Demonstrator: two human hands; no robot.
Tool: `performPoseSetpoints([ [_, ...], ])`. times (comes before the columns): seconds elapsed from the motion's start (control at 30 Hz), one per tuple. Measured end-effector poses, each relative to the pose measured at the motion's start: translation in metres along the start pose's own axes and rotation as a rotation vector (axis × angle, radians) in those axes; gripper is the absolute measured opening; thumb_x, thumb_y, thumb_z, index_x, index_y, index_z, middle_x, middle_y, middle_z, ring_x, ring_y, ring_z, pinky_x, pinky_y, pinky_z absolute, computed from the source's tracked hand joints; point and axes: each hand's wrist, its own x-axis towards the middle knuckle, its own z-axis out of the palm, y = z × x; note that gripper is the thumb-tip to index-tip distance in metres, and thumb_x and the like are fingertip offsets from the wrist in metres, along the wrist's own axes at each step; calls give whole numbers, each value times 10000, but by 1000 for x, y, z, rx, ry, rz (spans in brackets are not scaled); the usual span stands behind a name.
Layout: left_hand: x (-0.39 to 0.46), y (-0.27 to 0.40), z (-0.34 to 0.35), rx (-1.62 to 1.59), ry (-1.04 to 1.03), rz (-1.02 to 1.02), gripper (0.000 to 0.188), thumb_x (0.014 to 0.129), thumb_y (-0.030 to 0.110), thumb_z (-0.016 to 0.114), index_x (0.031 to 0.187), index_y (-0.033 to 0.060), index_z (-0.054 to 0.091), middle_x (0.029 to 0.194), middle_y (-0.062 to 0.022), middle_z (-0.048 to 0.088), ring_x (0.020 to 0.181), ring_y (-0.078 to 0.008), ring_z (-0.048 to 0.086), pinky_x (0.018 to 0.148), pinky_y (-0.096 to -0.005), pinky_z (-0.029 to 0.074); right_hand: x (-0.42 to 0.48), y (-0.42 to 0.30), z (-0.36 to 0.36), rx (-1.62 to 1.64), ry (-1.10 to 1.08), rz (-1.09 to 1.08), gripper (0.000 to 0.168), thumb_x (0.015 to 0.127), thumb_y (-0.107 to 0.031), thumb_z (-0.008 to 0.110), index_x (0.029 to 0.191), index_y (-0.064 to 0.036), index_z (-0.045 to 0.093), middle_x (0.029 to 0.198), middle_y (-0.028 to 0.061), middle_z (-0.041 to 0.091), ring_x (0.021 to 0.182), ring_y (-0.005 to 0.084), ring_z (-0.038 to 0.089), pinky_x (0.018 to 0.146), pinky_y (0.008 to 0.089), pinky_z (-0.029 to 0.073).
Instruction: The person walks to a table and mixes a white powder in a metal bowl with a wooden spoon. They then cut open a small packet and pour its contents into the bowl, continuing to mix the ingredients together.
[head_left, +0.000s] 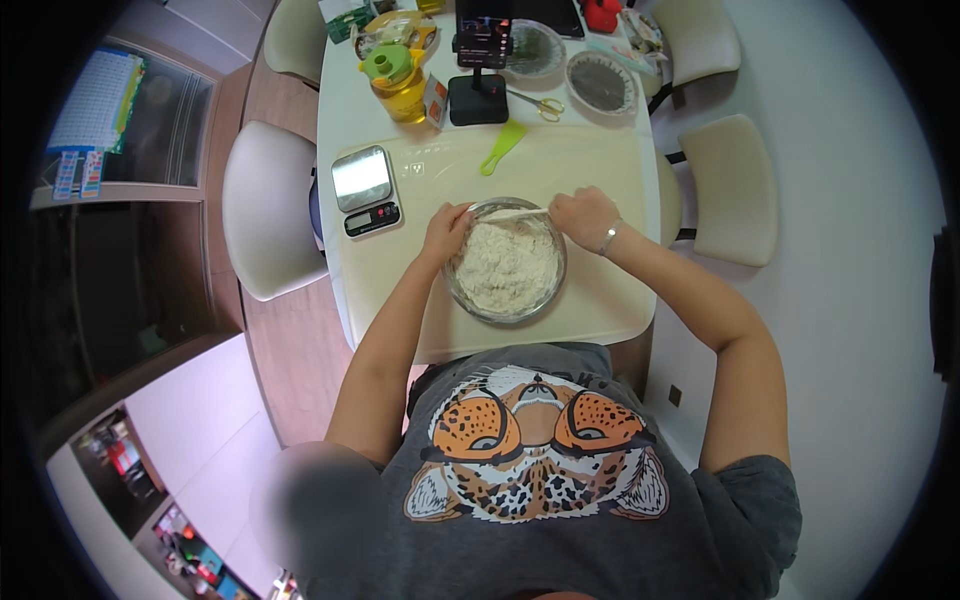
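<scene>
A round metal bowl (559, 279) stands in front of me, holding a heap of lumpy whitish flour (508, 266). My left hand (448, 231) grips the bowl's upper left rim, its fingertips curled at the edge. At the upper right rim, my right hand (583, 214) is closed around one end of a pale stick-like utensil (517, 214). That utensil lies across the far part of the bowl, above the flour, and its other end comes close to my left fingers. Its exact kind cannot be made out. Under the bowl is a cream-coloured mat (600, 300).
A digital kitchen scale (366, 189) sits left of the bowl. Beyond it are a lime-green scraper (502, 146), a yellow bottle with green lid (397, 84), a phone on a black stand (478, 97), scissors (547, 109) and a covered bowl (600, 82). Chairs (274, 210) flank the table.
</scene>
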Motion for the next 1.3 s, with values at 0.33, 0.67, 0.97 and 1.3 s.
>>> performPoseSetpoints([
  [0.33,-39,-20,23,-547,241,-207,238,899,167,622,1037,-21,666,849,-22,670,758,-72,578,697,-219,471,-88,-19,77,615,-195,481,249,869,-230,524,852,-47,692,766,161,670,619,254,654,556,369,513],
  [0.67,-99,-13,57,-657,655,-189,264,944,202,566,1053,-29,633,886,-35,647,811,-80,570,744,-217,466,-70,-61,55,1717,-619,952,290,856,-254,554,652,-51,593,477,3,444,366,104,359,338,304,262],
  [0.97,-78,-34,23,-360,446,-207,326,962,278,494,942,-8,652,745,-74,640,708,-103,558,672,-267,457,-69,-61,-34,445,-316,484,278,830,-286,529,825,-60,690,822,162,677,773,307,668,700,417,522],
  [1.3,4,-23,11,-300,-16,-216,384,925,350,579,675,60,549,589,38,465,543,-63,405,507,-250,366,1,-39,-31,-159,-43,40,114,784,-137,555,793,-94,659,765,98,632,672,248,654,591,380,516],
])
